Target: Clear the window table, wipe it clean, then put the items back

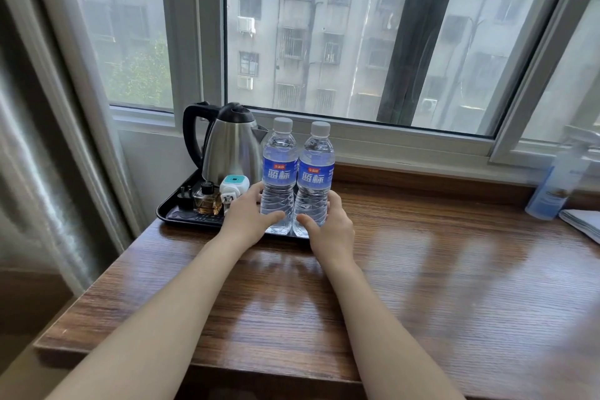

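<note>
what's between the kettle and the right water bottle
In the head view, the left water bottle, gripped by the left hand, stands between the kettle and the right water bottle.

- left hand (245, 217): bare, no ring, no glove, centre of frame
- right hand (331, 227): bare, no ring, no glove, just right of centre
- left forearm (156, 312): bare, no sleeve, no watch or band, runs from lower left
- right forearm (373, 318): bare, no sleeve, no watch or band, runs from bottom centre-right
- short trimmed nails where visible
</note>
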### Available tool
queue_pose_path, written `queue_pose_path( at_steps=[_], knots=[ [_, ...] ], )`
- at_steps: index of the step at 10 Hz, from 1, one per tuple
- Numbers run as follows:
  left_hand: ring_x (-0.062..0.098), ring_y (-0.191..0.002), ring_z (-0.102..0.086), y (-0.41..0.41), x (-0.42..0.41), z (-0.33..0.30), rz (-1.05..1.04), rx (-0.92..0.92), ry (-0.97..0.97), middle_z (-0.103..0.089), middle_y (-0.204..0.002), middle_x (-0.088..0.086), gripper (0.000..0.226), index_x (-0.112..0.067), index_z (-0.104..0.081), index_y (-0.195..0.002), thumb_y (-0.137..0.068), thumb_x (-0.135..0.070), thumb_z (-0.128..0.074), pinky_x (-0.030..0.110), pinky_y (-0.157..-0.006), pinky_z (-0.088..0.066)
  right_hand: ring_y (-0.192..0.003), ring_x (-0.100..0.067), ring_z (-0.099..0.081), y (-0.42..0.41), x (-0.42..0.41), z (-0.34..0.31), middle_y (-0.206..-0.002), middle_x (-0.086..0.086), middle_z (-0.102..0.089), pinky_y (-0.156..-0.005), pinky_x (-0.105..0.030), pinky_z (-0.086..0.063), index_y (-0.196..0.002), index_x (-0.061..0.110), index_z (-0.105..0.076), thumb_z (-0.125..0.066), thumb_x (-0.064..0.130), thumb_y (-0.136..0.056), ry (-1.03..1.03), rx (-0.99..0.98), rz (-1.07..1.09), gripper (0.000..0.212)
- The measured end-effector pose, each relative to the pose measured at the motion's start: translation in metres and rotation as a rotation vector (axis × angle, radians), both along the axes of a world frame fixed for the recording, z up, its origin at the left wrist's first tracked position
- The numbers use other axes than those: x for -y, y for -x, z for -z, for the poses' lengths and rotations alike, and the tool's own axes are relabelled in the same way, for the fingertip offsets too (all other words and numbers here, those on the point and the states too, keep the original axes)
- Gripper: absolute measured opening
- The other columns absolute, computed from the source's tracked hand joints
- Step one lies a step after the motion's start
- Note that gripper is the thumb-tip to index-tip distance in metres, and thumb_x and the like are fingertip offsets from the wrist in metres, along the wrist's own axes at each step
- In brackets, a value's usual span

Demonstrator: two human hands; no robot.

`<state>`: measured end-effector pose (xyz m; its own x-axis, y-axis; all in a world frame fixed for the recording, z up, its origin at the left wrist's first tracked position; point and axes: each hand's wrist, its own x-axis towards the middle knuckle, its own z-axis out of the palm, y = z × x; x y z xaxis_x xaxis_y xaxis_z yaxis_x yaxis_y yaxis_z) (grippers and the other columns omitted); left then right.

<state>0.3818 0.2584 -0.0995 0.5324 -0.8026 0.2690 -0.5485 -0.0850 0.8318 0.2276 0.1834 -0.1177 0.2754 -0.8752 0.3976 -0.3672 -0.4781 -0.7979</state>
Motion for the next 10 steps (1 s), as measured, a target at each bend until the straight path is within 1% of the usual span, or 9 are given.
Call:
queue_pose_path(
  at_steps=[1,2,3,5,6,7,8,9,10],
  knots=[
    [0.012,-0.093,-0.068,-0.001,0.000,0.001,0.004,-0.007,0.000,-0.068,-0.103,-0.010,0.051,-0.032,-0.057,-0.123,-0.079,-0.026,-0.082,0.044,-0.092,-0.054,-0.113,-0.019,-0.063,0.001,0.001,-0.001,-0.123,0.004,-0.069,-0.093,-0.032,-0.046,-0.140,0.028,-0.048,-0.080,0.027,-0.086,-0.004,-0.006,-0.015,0.063],
    [0.012,-0.093,-0.069,-0.001,0.000,0.001,0.007,-0.012,-0.002,-0.068,-0.103,-0.010,0.049,-0.034,-0.057,-0.121,-0.079,-0.026,-0.082,0.044,-0.092,-0.055,-0.114,-0.020,-0.062,0.002,0.001,0.000,-0.124,0.004,-0.069,-0.092,-0.031,-0.044,-0.141,0.027,-0.046,-0.079,0.026,-0.086,-0.012,-0.014,-0.027,0.064],
    [0.012,-0.093,-0.068,0.000,0.000,0.001,0.004,-0.012,0.005,-0.068,-0.102,-0.011,0.049,-0.035,-0.056,-0.120,-0.079,-0.025,-0.082,0.044,-0.093,-0.054,-0.113,-0.020,-0.063,0.002,0.003,0.002,-0.123,0.004,-0.070,-0.093,-0.033,-0.046,-0.141,0.027,-0.047,-0.079,0.026,-0.086,-0.012,-0.009,-0.030,0.064],
    [0.012,-0.093,-0.068,-0.001,0.001,0.001,-0.005,0.009,-0.001,-0.067,-0.103,-0.011,0.052,-0.033,-0.057,-0.124,-0.078,-0.027,-0.082,0.044,-0.092,-0.054,-0.113,-0.020,-0.063,0.003,0.005,0.004,-0.123,0.005,-0.069,-0.096,-0.037,-0.048,-0.141,0.030,-0.046,-0.078,0.025,-0.087,-0.017,0.002,-0.062,0.063],
    [0.013,-0.094,-0.068,0.001,0.001,0.000,-0.011,0.004,-0.012,-0.067,-0.104,-0.011,0.053,-0.034,-0.056,-0.124,-0.079,-0.027,-0.082,0.044,-0.093,-0.054,-0.113,-0.019,-0.063,0.004,0.006,0.004,-0.124,0.005,-0.069,-0.094,-0.033,-0.047,-0.141,0.029,-0.047,-0.078,0.023,-0.087,-0.019,0.013,-0.072,0.063],
    [0.014,-0.095,-0.068,0.002,0.001,-0.001,-0.011,0.012,-0.008,-0.066,-0.102,-0.012,0.051,-0.032,-0.056,-0.124,-0.080,-0.024,-0.080,0.043,-0.093,-0.054,-0.114,-0.016,-0.062,0.004,0.006,0.007,-0.124,0.007,-0.068,-0.097,-0.035,-0.047,-0.142,0.031,-0.047,-0.078,0.022,-0.087,-0.010,0.034,-0.087,0.063],
    [0.012,-0.098,-0.066,0.009,-0.003,-0.006,0.001,0.009,-0.007,-0.066,-0.103,-0.013,0.048,-0.029,-0.055,-0.124,-0.083,-0.021,-0.077,0.036,-0.091,-0.052,-0.116,-0.015,-0.062,0.001,0.007,0.009,-0.126,0.007,-0.067,-0.100,-0.038,-0.049,-0.143,0.032,-0.046,-0.078,0.023,-0.085,-0.015,0.041,-0.080,0.067],
    [0.012,-0.100,-0.059,0.016,-0.008,-0.011,-0.016,0.038,-0.021,-0.063,-0.108,-0.008,0.051,-0.022,-0.051,-0.129,-0.085,-0.023,-0.076,0.027,-0.084,-0.041,-0.117,-0.016,-0.061,0.001,0.007,0.009,-0.127,0.005,-0.066,-0.101,-0.039,-0.049,-0.146,0.032,-0.044,-0.079,0.025,-0.083,-0.032,0.032,-0.082,0.072],
    [0.019,-0.109,-0.059,0.024,-0.017,-0.025,-0.045,0.003,-0.033,-0.056,-0.108,-0.010,0.057,-0.020,-0.048,-0.129,-0.082,-0.025,-0.079,0.028,-0.084,-0.039,-0.121,-0.020,-0.059,0.004,0.006,0.001,-0.128,0.001,-0.064,-0.099,-0.037,-0.047,-0.144,0.024,-0.043,-0.081,0.030,-0.082,-0.061,-0.044,-0.071,0.073]
  ],
)
